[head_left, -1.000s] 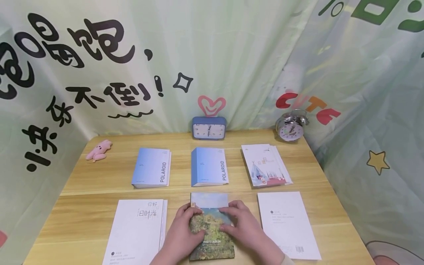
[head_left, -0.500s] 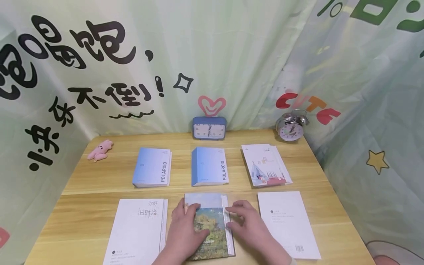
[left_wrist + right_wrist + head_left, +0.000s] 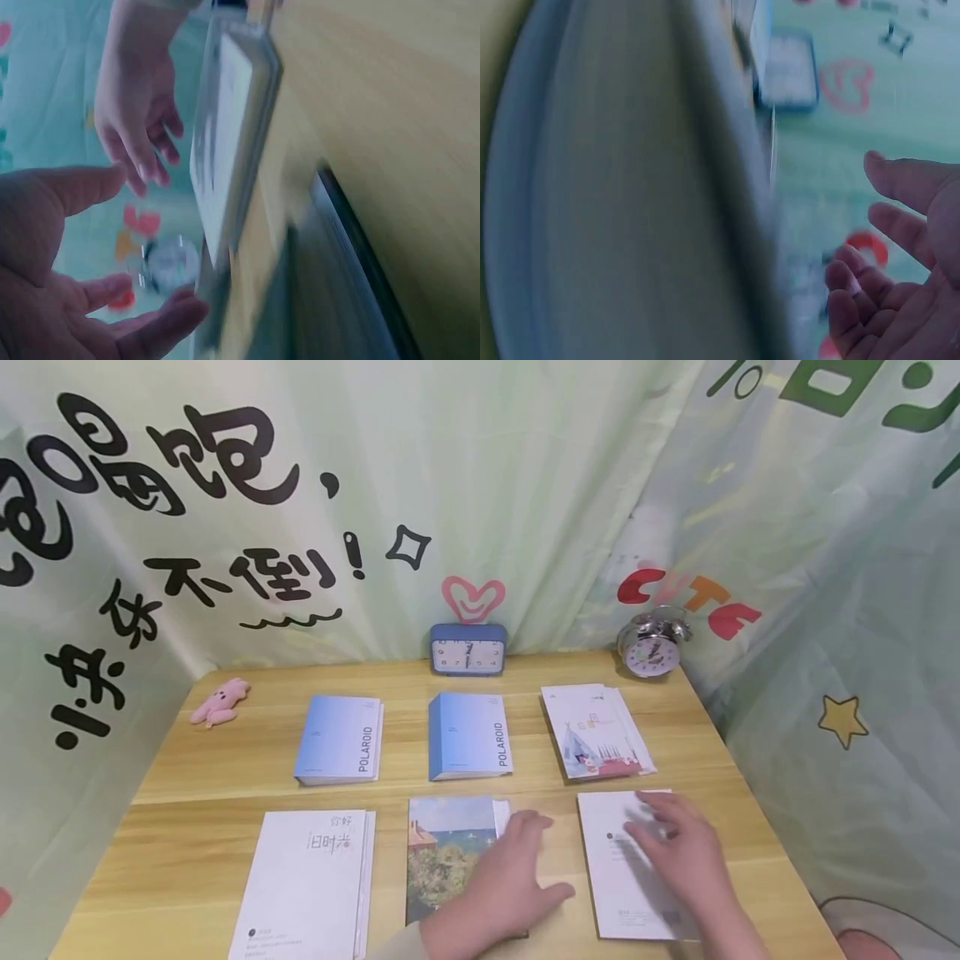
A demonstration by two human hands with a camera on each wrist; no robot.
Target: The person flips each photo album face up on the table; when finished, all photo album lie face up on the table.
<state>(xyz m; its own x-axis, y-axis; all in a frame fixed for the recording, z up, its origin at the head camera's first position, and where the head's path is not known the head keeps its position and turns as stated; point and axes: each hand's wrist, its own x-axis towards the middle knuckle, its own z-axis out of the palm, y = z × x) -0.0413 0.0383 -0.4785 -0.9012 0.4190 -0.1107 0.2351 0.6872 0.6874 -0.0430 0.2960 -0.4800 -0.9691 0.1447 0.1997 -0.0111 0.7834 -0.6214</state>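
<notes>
A photo album with a painted landscape cover (image 3: pixel 442 864) lies at the front middle of the table, its white inner pages showing along the right side. My left hand (image 3: pixel 502 881) hangs over the album's right part, thumb spread toward the right, holding nothing. To the right lies a white album (image 3: pixel 618 893) with small print on its cover. Above its right half is my right hand (image 3: pixel 686 852), fingers loosely bent and nothing between them; its shadow falls on the cover. In the right wrist view, the right hand's fingers (image 3: pixel 892 285) stand apart from the blurred white album (image 3: pixel 630 195).
Another white album (image 3: pixel 300 885) lies at front left. Behind stand two blue Polaroid albums (image 3: pixel 337 739) and a tent-pattern album (image 3: pixel 596 735). Along the back are a pink toy (image 3: pixel 220 702), a blue clock (image 3: pixel 468 650) and a silver alarm clock (image 3: pixel 652 647). A printed curtain (image 3: pixel 525 485) encloses the table.
Both hands have left the landscape album's sides and moved right, the right one to above the white album. The landscape album's cover has shifted left, exposing its pages. The head view turned slightly.
</notes>
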